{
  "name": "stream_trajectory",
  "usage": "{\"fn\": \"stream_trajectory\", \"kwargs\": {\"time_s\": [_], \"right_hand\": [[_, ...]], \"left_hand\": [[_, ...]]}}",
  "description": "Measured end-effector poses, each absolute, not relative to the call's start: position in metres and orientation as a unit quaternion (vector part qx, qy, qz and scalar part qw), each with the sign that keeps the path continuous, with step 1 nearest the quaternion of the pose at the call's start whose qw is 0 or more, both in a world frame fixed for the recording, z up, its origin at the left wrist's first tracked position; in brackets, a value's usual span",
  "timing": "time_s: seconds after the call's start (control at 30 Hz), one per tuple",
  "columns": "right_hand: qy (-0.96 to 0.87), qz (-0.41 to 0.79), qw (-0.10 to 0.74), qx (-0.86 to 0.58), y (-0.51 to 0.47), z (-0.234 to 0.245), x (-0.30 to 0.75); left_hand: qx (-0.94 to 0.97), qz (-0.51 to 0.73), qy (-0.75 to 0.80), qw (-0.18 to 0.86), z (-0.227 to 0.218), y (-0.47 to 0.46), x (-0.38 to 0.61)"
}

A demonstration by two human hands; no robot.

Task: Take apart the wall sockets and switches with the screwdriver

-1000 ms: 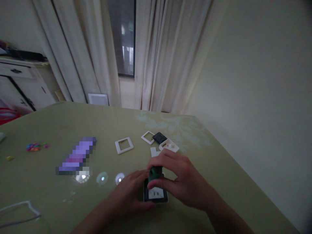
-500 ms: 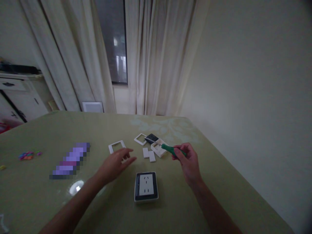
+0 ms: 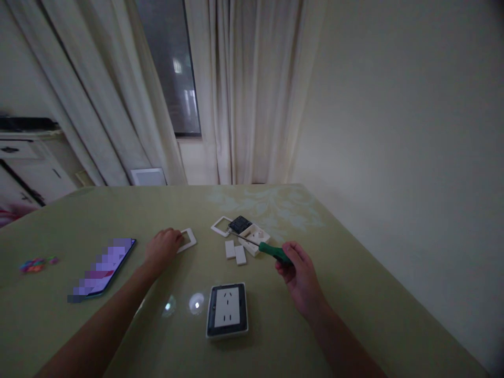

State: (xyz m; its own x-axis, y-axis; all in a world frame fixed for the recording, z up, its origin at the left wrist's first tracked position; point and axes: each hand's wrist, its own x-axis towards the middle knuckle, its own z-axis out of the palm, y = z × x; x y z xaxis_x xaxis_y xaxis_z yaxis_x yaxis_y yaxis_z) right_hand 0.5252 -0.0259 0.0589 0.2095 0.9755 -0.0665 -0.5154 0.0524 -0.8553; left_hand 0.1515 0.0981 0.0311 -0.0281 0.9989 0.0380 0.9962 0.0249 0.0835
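Observation:
My right hand (image 3: 301, 275) grips a screwdriver (image 3: 271, 252) by its green handle, the thin shaft pointing left and away over the loose parts. My left hand (image 3: 164, 248) has its fingers curled at the left edge of a white cover frame (image 3: 191, 239), which lies on the table; the fingertips are partly hidden. Between my forearms, nearer me, sits a wall socket (image 3: 227, 310) in a white box, its dark surround exposed. Beyond it lie two small white plates (image 3: 235, 252), an open white back box (image 3: 255, 236), a dark module (image 3: 240, 224) and a second white frame (image 3: 220, 226).
On the left of the green-covered table (image 3: 283, 336) lies a phone (image 3: 104, 270) with a blurred screen. Small colourful pieces (image 3: 35, 265) are farther left. A wall (image 3: 394, 157) borders the table's right side, and curtains (image 3: 255, 94) hang behind.
My left hand has moved left from above the table to the white frame's edge, and its fingers have closed. My right hand still holds the screwdriver. The view has shifted slightly.

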Motion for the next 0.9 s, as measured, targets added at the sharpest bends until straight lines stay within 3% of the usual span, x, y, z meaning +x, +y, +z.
{"fn": "stream_trajectory", "kwargs": {"time_s": [0.33, 0.5, 0.67, 0.9], "right_hand": [[-0.254, 0.567, 0.668, -0.409, -0.028, 0.063, 0.524], [-0.249, 0.561, 0.672, -0.414, -0.024, 0.062, 0.526], [-0.250, 0.549, 0.677, -0.421, -0.019, 0.061, 0.532], [-0.242, 0.535, 0.688, -0.427, -0.012, 0.059, 0.536]], "left_hand": [[0.721, 0.161, 0.674, 0.031, 0.049, 0.074, 0.185], [0.806, 0.235, 0.526, 0.138, 0.056, 0.012, 0.240], [0.789, 0.354, 0.383, 0.327, 0.049, -0.025, 0.264], [0.801, 0.343, 0.341, 0.353, 0.034, -0.025, 0.262]]}}
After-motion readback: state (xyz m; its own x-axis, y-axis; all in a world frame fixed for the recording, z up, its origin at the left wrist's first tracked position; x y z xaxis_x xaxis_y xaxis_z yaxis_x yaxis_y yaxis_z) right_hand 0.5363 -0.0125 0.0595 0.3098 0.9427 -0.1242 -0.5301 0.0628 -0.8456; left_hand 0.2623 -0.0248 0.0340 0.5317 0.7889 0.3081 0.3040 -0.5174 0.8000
